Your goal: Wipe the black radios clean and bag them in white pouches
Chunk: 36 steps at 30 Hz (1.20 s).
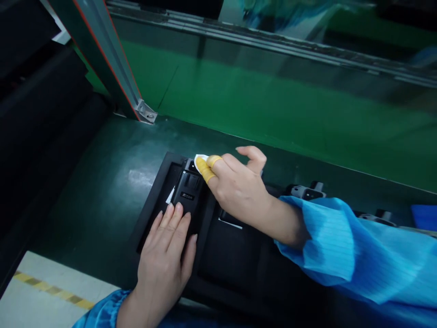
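Note:
A black handheld device (187,184) marked "Riton" lies in a compartment of a black foam tray (145,228). My left hand (162,259) rests with its fingers stretched flat over the device's lower part. At the device's top end, my right hand (235,182) pinches a small folded white wipe (200,159). Yellow finger cots cover two of its fingers, and the wipe touches the grey top part beside a small lens-like spot. A white slip (170,196) sticks out at the device's left side. Another device beneath my right hand is mostly hidden.
More devices with grey tops (307,192) stand in the tray to the right, partly behind my sleeve. A metal post (112,59) with a bracket rises from the green bench (112,168). A blue object (423,216) is at the right edge; dark stacked foam (41,114) is at left.

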Each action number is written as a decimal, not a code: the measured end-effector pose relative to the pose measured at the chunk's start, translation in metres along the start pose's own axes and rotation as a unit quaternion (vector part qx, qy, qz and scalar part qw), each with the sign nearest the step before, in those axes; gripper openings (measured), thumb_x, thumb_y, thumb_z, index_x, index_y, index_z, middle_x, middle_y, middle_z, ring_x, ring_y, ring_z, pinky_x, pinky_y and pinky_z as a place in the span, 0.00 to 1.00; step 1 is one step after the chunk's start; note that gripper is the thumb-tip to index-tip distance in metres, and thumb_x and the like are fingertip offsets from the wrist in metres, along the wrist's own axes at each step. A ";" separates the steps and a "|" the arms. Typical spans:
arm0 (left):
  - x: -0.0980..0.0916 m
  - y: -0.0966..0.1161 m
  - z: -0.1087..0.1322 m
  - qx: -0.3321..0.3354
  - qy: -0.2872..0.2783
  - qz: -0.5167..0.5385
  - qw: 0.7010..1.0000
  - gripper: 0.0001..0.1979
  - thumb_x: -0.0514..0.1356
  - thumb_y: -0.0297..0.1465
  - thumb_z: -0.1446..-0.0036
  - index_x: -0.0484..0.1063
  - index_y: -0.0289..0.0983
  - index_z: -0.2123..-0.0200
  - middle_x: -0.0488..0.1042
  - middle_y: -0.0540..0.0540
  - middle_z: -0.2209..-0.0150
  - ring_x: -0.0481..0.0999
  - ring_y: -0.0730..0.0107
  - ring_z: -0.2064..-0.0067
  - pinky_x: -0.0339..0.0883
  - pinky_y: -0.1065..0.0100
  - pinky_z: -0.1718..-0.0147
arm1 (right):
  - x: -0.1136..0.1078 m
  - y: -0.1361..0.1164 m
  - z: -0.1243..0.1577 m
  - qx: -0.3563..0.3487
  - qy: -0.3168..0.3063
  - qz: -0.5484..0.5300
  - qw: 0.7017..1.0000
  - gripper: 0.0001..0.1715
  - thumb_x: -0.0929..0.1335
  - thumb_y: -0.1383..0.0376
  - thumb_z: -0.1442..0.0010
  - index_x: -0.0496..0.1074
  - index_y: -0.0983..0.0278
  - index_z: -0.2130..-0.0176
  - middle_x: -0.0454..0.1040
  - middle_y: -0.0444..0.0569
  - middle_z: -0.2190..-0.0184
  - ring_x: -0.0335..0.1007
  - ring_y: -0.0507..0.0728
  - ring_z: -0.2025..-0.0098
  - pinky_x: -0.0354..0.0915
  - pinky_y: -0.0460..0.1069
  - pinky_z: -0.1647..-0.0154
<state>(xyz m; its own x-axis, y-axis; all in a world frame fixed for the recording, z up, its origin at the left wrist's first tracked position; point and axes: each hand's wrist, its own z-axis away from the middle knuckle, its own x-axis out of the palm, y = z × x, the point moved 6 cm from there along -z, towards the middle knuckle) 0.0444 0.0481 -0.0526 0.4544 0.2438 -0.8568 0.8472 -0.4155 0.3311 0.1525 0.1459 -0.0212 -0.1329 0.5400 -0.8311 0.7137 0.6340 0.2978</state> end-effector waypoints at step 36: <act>-0.001 -0.001 0.006 -0.003 0.027 0.003 1.000 0.15 0.57 0.28 0.41 0.70 0.28 0.51 0.73 0.33 0.48 0.71 0.53 0.43 0.65 0.53 0.45 | -0.017 -0.048 0.019 -0.009 -0.033 -0.052 0.998 0.18 0.61 0.74 0.39 0.73 0.63 0.75 0.70 0.44 0.74 0.57 0.53 0.66 0.42 0.56 0.49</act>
<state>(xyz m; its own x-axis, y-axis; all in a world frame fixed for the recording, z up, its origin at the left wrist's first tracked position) 0.0411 0.0431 -0.0540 0.4742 0.2883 -0.8319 0.8456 -0.4124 0.3390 0.1334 0.0959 -0.0302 -0.1606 0.4331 -0.8869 0.6858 0.6952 0.2153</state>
